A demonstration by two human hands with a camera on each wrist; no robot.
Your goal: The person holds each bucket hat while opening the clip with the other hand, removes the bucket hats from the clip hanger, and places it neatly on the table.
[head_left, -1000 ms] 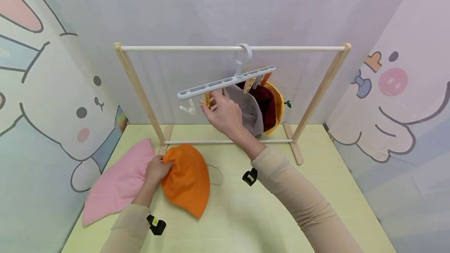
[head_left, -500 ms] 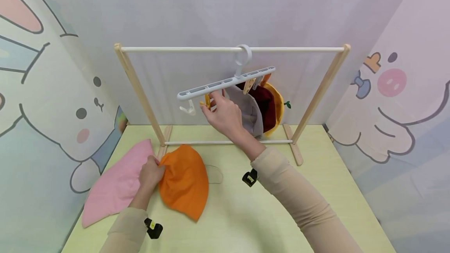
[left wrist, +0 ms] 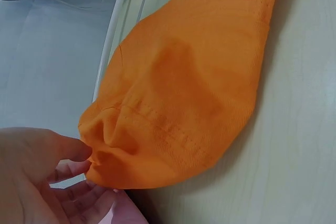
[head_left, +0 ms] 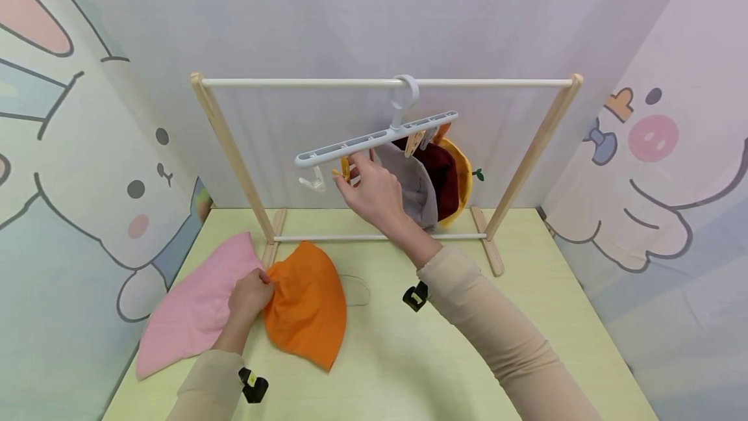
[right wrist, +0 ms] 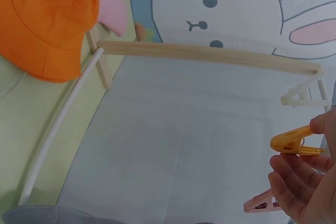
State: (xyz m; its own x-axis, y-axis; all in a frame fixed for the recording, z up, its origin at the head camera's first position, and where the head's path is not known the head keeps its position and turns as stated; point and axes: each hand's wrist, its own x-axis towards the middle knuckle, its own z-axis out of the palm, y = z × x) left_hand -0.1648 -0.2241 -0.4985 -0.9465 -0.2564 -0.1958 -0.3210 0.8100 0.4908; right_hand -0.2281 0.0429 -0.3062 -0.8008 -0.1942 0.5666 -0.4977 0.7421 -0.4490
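Observation:
My left hand (head_left: pixel 248 294) pinches the edge of an orange cloth hat (head_left: pixel 306 307) at its left side. Thumb and fingertips meet on the gathered fabric in the left wrist view, and a thin cord loop trails from the hat's right side. Higher up, my right hand (head_left: pixel 376 190) holds a yellow clothespin (right wrist: pixel 294 140) between thumb and fingers, beneath a pale grey clip hanger (head_left: pixel 350 146). A pink clip (right wrist: pixel 260 203) lies close to that hand in the right wrist view. At the hanger's left end dangles a white clip (head_left: pixel 313 180).
The hanger hooks over a rack's white rod (head_left: pixel 304 82). Behind my right hand hang a grey hat (head_left: pixel 417 187), a dark red one and a yellow hat (head_left: pixel 465 174) with a green sprout. A pink hat (head_left: pixel 199 310) lies at the table's left.
My left hand has shifted slightly left and down, drawing the orange hat a little the same way. My right hand stays put at the yellow clothespin.

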